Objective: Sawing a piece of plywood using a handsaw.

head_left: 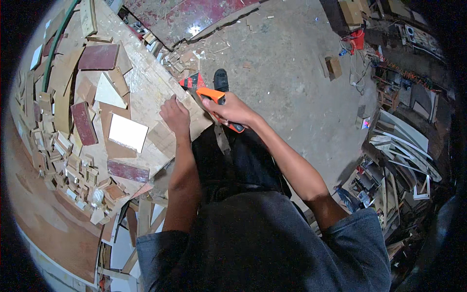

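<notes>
My right hand [226, 109] grips the orange-and-black handle [210, 93] of a saw-like tool, whose long grey blade [222, 138] runs down past the edge of the pale plywood board [158, 137]. Just beside it, my left hand [175, 113] is at that board's right edge with its fingers curled; whether anything is under them is hidden. A red-and-black triangular item [191, 80] lies beyond the handle at the edge. Wood offcuts cover much of the board, including a white rectangle [127, 134], a white triangle [109, 91] and maroon pieces [97, 57].
My shoe [220, 78] is on the concrete floor [287, 87]. Scraps [182, 61] lie near the board's far end. Along the right stand cluttered shelves [406, 39], a red item [356, 39] with cables, and piled white strips [404, 151]. More boards [121, 248] lean at the lower left.
</notes>
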The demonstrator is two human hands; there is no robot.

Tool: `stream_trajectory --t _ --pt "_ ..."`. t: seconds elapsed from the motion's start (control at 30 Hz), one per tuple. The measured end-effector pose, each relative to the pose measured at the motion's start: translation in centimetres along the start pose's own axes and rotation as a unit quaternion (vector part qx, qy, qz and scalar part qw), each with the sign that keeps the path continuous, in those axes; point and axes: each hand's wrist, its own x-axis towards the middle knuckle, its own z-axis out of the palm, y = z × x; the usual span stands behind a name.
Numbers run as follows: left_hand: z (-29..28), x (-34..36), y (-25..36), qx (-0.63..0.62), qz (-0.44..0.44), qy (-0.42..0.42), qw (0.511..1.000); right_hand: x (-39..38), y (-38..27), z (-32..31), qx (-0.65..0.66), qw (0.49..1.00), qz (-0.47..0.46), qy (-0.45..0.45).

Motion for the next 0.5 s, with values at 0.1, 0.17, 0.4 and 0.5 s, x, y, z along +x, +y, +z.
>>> stream_trajectory --t 0.1,0.17,0.4,0.5 --pt "0.1 0.3 0.5 -0.001 0.010 0.010 1.000 -0.1 0.9 1.5 -0.003 0.998 -0.048 0.049" --pt "0.1 0.3 0.6 -0.009 0.006 0.010 1.000 -0.2 1.0 2.5 -0.094 0.977 -0.123 0.150" --pt "-0.4 0.0 -0.2 -0.005 -0.008 -0.009 1.000 -4.7 -0.4 4.1 -0.084 0.984 -0.075 0.141" --pt "-0.2 -0.1 -0.5 0.011 -0.015 -0.016 1.000 -4.6 -2.4 3.0 -0.043 0.991 0.065 0.109"
